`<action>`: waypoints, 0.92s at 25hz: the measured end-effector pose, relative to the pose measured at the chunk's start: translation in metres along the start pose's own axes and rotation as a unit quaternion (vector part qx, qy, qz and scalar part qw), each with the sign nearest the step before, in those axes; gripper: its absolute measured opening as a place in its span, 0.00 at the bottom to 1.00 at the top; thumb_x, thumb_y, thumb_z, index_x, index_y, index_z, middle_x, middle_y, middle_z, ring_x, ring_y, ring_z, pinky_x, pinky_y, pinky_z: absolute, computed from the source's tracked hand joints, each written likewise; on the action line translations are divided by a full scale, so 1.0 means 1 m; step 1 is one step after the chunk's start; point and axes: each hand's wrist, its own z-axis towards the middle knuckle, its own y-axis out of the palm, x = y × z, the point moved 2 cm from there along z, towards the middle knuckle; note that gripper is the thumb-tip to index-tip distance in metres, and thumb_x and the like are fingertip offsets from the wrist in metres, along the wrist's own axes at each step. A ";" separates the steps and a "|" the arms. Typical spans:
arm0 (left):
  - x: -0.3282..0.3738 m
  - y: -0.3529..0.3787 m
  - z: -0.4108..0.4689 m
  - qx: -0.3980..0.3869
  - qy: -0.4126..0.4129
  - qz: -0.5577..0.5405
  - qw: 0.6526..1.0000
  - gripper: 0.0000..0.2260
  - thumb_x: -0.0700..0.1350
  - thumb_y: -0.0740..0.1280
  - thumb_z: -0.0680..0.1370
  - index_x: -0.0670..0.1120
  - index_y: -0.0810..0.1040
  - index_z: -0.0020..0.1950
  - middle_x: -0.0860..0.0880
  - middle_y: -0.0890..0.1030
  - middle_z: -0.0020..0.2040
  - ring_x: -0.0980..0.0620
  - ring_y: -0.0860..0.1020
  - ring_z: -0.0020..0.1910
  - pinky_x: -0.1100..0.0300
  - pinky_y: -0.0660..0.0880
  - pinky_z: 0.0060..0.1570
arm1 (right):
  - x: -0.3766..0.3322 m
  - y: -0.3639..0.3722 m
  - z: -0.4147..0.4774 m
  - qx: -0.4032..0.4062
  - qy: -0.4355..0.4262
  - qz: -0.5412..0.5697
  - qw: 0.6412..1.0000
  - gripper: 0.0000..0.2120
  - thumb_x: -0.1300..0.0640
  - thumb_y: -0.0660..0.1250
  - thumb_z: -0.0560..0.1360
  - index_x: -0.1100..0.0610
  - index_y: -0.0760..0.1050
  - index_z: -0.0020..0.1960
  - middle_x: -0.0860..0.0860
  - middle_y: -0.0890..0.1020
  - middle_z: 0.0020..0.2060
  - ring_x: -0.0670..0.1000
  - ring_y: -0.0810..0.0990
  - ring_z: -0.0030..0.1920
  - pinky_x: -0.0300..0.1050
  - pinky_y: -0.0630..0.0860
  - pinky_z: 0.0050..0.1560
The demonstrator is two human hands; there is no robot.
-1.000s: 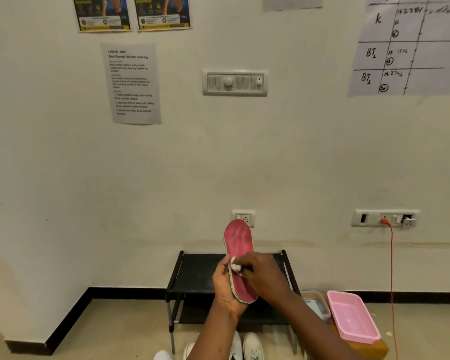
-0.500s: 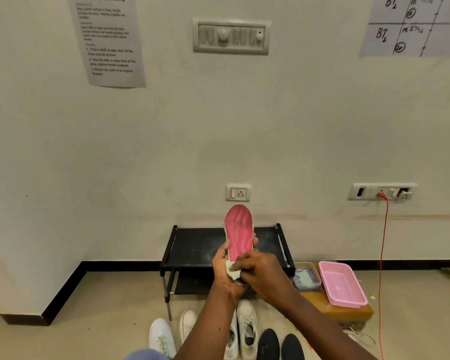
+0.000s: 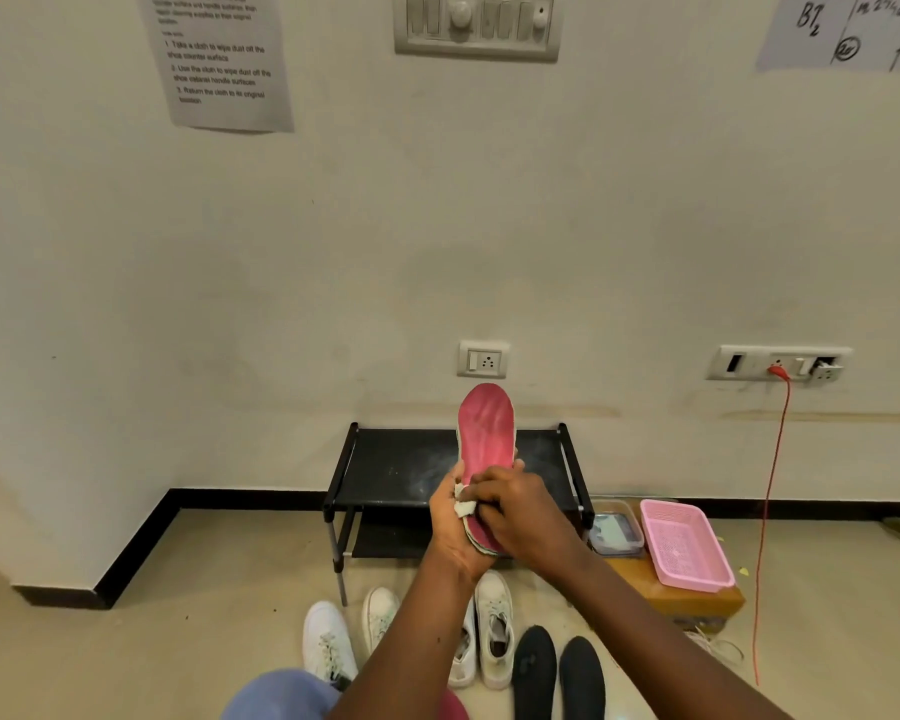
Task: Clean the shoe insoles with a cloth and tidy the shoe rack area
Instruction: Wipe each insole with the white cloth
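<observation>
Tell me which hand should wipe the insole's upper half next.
The right hand: it pinches the white cloth against the pink insole. The left hand grips the insole's lower end, holding it upright, so it is busy.

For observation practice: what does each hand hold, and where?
Left hand grips the pink insole at its lower end; right hand pinches a white cloth against it.

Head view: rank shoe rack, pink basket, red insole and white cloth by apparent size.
1. shoe rack
2. pink basket and red insole: alike, the insole nearer, so tied
3. white cloth
</observation>
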 end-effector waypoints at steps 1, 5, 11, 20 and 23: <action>0.002 -0.003 0.001 0.000 -0.008 0.011 1.000 0.22 0.54 0.56 0.79 0.35 0.78 0.52 0.39 0.79 0.42 0.45 0.82 0.38 0.55 0.80 0.42 | -0.001 0.001 -0.005 -0.012 -0.008 0.000 1.000 0.13 0.68 0.61 0.75 0.60 0.81 0.54 0.54 0.81 0.53 0.53 0.78 0.55 0.43 0.70 0.63; 0.004 -0.015 0.008 0.006 -0.009 0.032 0.999 0.24 0.55 0.56 0.79 0.37 0.74 0.62 0.39 0.78 0.51 0.44 0.80 0.46 0.55 0.79 0.48 | 0.001 -0.001 -0.018 -0.063 -0.028 0.005 0.998 0.12 0.67 0.63 0.75 0.59 0.81 0.54 0.54 0.81 0.53 0.49 0.78 0.53 0.30 0.67 0.58; -0.002 -0.016 0.003 0.012 -0.007 0.049 0.999 0.21 0.53 0.59 0.77 0.37 0.79 0.54 0.40 0.79 0.46 0.44 0.80 0.45 0.53 0.78 0.48 | 0.010 0.008 -0.002 0.002 0.001 -0.041 0.999 0.10 0.64 0.64 0.75 0.60 0.81 0.53 0.56 0.81 0.51 0.54 0.80 0.51 0.34 0.68 0.53; 0.007 -0.002 0.000 -0.019 0.009 0.017 1.000 0.24 0.54 0.57 0.76 0.34 0.79 0.53 0.38 0.80 0.46 0.43 0.82 0.42 0.54 0.79 0.47 | 0.000 0.003 -0.001 0.031 -0.075 -0.065 0.995 0.09 0.66 0.66 0.66 0.58 0.84 0.39 0.54 0.83 0.38 0.53 0.82 0.35 0.43 0.79 0.40; 0.011 -0.006 0.003 -0.020 0.007 0.042 0.999 0.25 0.54 0.57 0.76 0.37 0.72 0.64 0.37 0.79 0.50 0.43 0.82 0.44 0.54 0.80 0.45 | -0.006 -0.005 -0.016 -0.058 -0.069 -0.053 0.995 0.11 0.67 0.63 0.71 0.60 0.83 0.46 0.54 0.82 0.46 0.51 0.80 0.45 0.34 0.72 0.51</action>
